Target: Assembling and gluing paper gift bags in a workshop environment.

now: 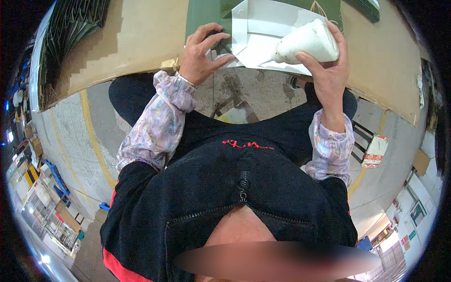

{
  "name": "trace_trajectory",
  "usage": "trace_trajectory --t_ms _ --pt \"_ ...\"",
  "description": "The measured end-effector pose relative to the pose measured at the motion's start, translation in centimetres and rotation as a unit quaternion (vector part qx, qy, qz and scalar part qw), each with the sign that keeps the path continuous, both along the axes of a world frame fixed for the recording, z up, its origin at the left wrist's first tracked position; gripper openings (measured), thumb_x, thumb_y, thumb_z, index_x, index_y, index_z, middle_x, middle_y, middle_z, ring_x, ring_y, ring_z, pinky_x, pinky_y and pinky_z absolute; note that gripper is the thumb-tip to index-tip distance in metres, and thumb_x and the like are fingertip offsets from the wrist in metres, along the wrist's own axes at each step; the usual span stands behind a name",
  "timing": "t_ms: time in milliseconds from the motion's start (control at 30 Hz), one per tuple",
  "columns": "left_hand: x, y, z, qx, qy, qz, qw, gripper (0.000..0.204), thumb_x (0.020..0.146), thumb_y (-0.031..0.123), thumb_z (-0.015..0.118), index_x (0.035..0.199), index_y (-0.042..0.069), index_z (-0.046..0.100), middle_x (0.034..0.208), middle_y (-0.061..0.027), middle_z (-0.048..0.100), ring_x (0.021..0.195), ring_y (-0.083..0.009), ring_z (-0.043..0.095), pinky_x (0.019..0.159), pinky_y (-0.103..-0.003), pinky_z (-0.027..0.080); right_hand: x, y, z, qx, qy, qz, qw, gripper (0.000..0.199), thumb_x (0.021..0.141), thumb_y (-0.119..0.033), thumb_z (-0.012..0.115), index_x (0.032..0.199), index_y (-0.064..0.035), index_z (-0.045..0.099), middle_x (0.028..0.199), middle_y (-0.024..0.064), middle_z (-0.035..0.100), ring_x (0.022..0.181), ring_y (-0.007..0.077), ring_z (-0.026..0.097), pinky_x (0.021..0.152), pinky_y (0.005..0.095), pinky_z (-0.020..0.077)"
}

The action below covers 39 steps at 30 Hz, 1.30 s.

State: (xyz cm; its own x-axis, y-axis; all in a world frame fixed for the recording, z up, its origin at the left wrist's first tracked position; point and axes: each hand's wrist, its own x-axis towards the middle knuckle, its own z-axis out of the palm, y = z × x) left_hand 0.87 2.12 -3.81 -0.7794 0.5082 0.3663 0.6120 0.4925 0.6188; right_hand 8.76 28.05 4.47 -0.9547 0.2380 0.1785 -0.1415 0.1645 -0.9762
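Note:
My right hand (327, 70) is wrapped round a white plastic squeeze bottle (307, 44). The bottle is tilted, with its thin nozzle pointing left and down, close to the white panel. My left hand (199, 54) is at the left edge of that panel, its thumb and fingers apart. A dark patch shows behind its fingertips, and I cannot make out what it is. Under both hands lies a green paper piece (202, 14) with white folded flaps (258, 40). A loop of yellowish cord (319, 6) shows at its far right.
The brown work table (141, 42) spans the top of the view. Dark green folded pieces (70, 33) are stacked at its left end, and another green stack (364, 9) sits at the far right. A stool or rack with a red and white box (374, 151) stands below right.

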Motion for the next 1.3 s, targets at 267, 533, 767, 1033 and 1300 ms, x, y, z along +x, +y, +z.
trace_trajectory --t_ms 267,533,767,1033,1300 --pt "-0.1 0.1 -0.7 0.022 -0.016 -0.002 1.000 0.047 0.069 0.023 0.081 0.111 0.013 0.065 0.122 -0.0066 0.055 0.112 -0.0273 0.054 0.094 -0.040 0.043 1.7 2.7 0.1 0.009 -0.007 -0.050 0.999 0.077 0.071 -0.008 0.083 0.136 -0.0044 0.042 0.122 0.0105 0.055 0.108 0.0188 0.058 0.090 0.0312 0.0519" --pt "0.0 0.4 -0.4 0.007 -0.018 0.002 1.000 0.047 0.068 0.019 0.082 0.112 0.012 0.065 0.123 -0.0070 0.055 0.111 -0.0267 0.055 0.093 -0.039 0.044 3.5 6.1 0.4 0.052 -0.016 -0.097 0.994 0.073 0.073 -0.006 0.082 0.136 -0.0052 0.043 0.123 0.0096 0.054 0.109 0.0189 0.057 0.091 0.0316 0.0517" --pt "0.4 0.5 0.2 0.004 -0.046 0.012 0.999 0.048 0.067 0.016 0.082 0.111 0.011 0.066 0.123 -0.0074 0.054 0.110 -0.0269 0.055 0.093 -0.038 0.047 4.5 7.8 0.6 0.061 -0.014 -0.134 0.989 0.072 0.073 -0.009 0.082 0.135 -0.0059 0.045 0.123 0.0100 0.054 0.108 0.0194 0.057 0.091 0.0317 0.0516" --pt "0.3 0.7 0.3 0.010 -0.047 0.009 0.999 0.047 0.067 0.014 0.082 0.111 0.011 0.066 0.123 -0.0082 0.054 0.111 -0.0271 0.054 0.093 -0.038 0.047 5.4 9.6 0.6 0.092 -0.013 -0.166 0.982 0.074 0.071 -0.009 0.084 0.133 -0.0047 0.044 0.120 0.0104 0.056 0.105 0.0184 0.059 0.087 0.0299 0.0522" --pt "0.4 0.5 0.5 -0.015 -0.050 0.005 0.999 0.048 0.070 0.012 0.081 0.115 0.009 0.064 0.128 -0.0101 0.051 0.118 -0.0272 0.052 0.098 -0.037 0.047 5.6 12.0 0.7 -0.016 0.019 -0.270 0.962 0.070 0.072 -0.011 0.083 0.131 -0.0035 0.045 0.115 0.0105 0.057 0.101 0.0202 0.060 0.080 0.0334 0.0581"
